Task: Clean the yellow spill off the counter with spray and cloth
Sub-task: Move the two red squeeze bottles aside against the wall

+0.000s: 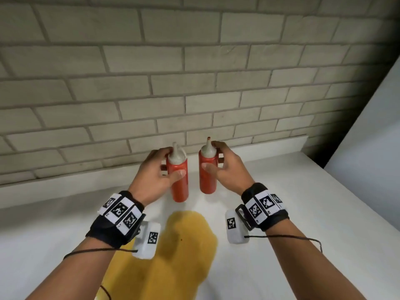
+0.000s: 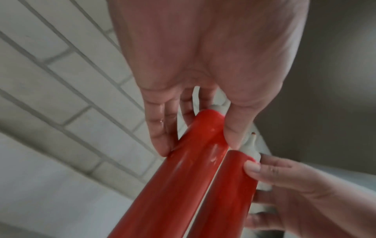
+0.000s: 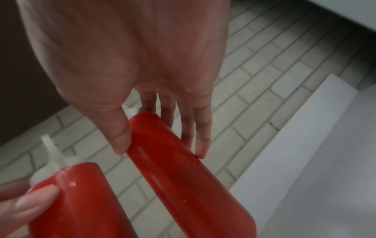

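A wide yellow spill (image 1: 173, 245) spreads over the white counter (image 1: 313, 224) between my forearms. Just beyond it, near the brick wall, two red squeeze bottles with pale nozzles stand side by side. My left hand (image 1: 160, 167) grips the left bottle (image 1: 179, 182), thumb in front and fingers behind; the left wrist view shows the same left bottle (image 2: 183, 169) between my thumb and fingers. My right hand (image 1: 220, 163) grips the right bottle (image 1: 207, 178) the same way, as the right wrist view confirms on that right bottle (image 3: 183, 169). No spray bottle or cloth is in view.
A grey brick wall (image 1: 194, 83) backs the counter, with a low white ledge (image 1: 281, 141) along its foot. A white panel (image 1: 372, 126) rises at the right end of the counter.
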